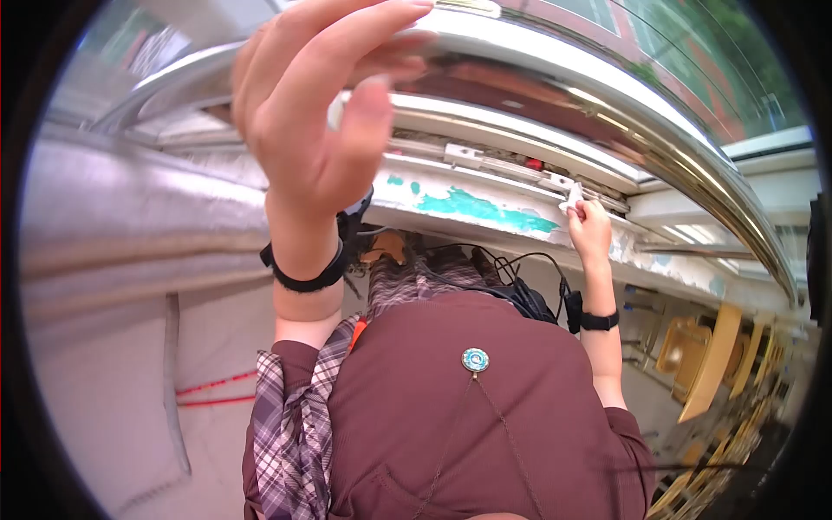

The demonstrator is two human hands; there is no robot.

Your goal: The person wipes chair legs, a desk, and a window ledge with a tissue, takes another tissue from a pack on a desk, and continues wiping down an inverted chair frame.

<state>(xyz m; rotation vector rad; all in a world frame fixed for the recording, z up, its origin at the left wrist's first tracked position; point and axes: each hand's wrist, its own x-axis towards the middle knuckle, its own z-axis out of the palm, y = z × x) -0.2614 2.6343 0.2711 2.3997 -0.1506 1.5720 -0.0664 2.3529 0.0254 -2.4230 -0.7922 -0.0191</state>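
My left hand (pixel 316 113) is raised at the upper left, in front of a shiny metal rail (pixel 676 139). Its fingers are bent but apart from the thumb, and I see nothing held in them; the fingertips are slightly blurred. Lower down, at the right, the fingers of my right hand (pixel 593 227) are closed on a small crumpled white tissue (pixel 572 198). The tissue is at the window track (pixel 511 166), just above the sill (pixel 403 192) with worn white and teal paint. Whether it touches the track is hard to make out.
The curved-looking rail crosses in front of the window. A silvery wrapped pipe (pixel 139 217) runs along the left. Black cables (pixel 520 269) hang by my body. Wooden chairs (pixel 693 355) stand at the right. Red-and-white tape (pixel 217 390) shows at the lower left.
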